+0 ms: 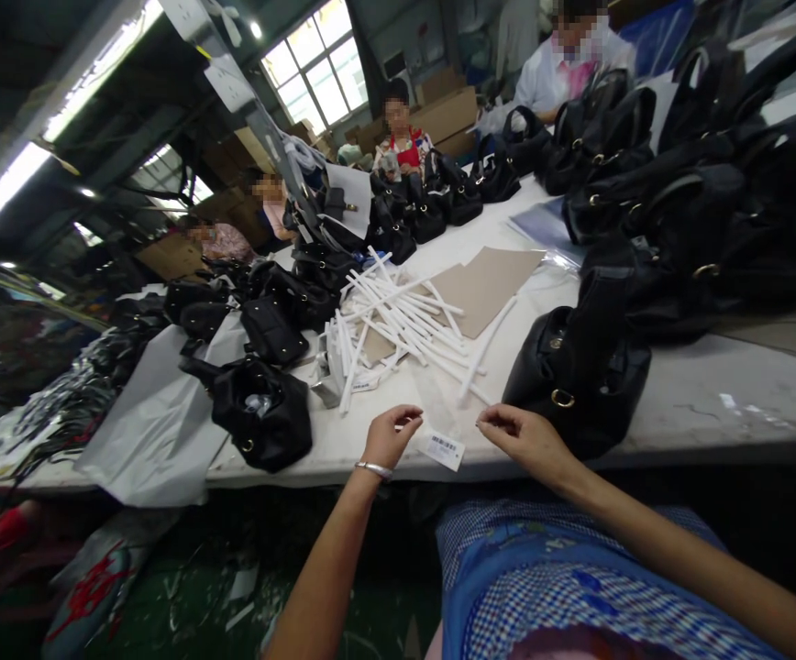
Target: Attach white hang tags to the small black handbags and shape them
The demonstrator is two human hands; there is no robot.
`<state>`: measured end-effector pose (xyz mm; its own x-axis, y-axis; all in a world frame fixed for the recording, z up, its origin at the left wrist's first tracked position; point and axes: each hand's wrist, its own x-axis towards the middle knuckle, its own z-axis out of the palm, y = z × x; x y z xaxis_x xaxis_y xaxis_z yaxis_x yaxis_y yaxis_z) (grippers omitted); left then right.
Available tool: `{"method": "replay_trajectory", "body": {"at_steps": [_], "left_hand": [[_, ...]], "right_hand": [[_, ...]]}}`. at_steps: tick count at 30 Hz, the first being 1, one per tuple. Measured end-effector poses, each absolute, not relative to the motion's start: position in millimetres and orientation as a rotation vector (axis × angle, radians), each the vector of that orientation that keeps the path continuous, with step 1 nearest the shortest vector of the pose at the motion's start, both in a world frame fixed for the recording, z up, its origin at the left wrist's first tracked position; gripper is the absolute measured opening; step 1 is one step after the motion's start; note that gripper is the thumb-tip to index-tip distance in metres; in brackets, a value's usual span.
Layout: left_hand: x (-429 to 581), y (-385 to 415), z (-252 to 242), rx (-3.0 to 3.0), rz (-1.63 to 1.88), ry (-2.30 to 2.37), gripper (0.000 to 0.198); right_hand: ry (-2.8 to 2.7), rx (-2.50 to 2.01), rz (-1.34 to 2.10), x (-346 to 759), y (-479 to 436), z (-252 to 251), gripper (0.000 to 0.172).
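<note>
Over the front of the table, my left hand (391, 438) has its fingers curled toward the thumb, beside a white barcode tag (444, 450). On the tag's other side, my right hand (527, 442) is closed in a pinch. Whatever is between the fingertips of either hand is too small to make out. A thin clear plastic piece (437, 400) lies between the hands, just behind the tag. Close to my right hand stands a black handbag (563, 390) with a gold ring. White tubes (404, 316) are heaped beyond both hands.
Another black handbag (260, 412) stands to the left, near a white plastic sheet (157, 422). Brown cardboard (491, 284) lies behind the tubes. Many black bags (701, 220) are piled at right. Several people sit across the table (735, 394). A metal post rises at left.
</note>
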<state>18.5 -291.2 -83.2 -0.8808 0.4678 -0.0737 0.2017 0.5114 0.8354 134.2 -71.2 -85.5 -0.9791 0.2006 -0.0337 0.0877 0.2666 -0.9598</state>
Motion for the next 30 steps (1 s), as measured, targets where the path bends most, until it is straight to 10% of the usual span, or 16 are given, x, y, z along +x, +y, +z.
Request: {"method": "replay_trajectory", "body": {"at_steps": [6,10,19,30], "left_hand": [[57,-303,-132,1.006,0.814,2.646,0.061],[69,-290,-141,1.173,0.722,2.714,0.040],[69,-257,-102,0.313,1.817,2.242,0.037],[91,-226,-80,0.153,1.974,1.635,0.061]], "right_hand": [[-2.518,-0.391,1.828,134,-79,-103,0.033],[-2.517,-0.407,1.808,133,-79,-104,0.039],[-2.384,-0.479,1.628,147,-78,-69,0.041],[-2.324,-0.468,1.508,154,-70,-53,0.034]]}}
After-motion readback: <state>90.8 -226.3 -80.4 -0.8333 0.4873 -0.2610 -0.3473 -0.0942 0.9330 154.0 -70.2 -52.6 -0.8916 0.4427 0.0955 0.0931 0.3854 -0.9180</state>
